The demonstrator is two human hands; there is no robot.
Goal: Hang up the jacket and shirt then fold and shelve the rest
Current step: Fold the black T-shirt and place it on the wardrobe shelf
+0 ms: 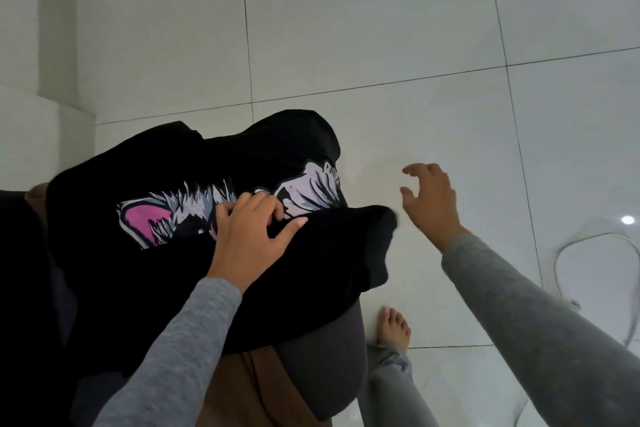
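Black T-shirt (242,163) cloth fills the left middle of the view. It lies spread over a heap of other clothes, low on the left side. On it is a picture (180,211) with a pink ear and white and grey fur. The near part of the shirt is folded over (329,253), so the fold hides the bottom of the picture.

The left hand (249,239) rests on the shirt, right at the edge of the fold. Its fingers are bent, with the tips on the picture. Its thumb lies flat on the folded part. I cannot tell if the fingers pinch the cloth or only press on it.

The right hand (429,204) is in the air just beside the right edge of the shirt and does not touch it. Its fingers are spread apart and a little bent, and it holds nothing. Both arms wear grey sleeves (519,315).

Under the shirt a dark grey cloth (329,367) sticks out, and a brown cloth (249,388) lies next to it.

A bare foot (393,328) stands on the floor just to the right of the heap, below a light grey trouser leg (391,388). The floor (381,28) is made of big white shiny tiles with thin dark lines between them. A white cable (561,253) curls on the tiles at the far right.
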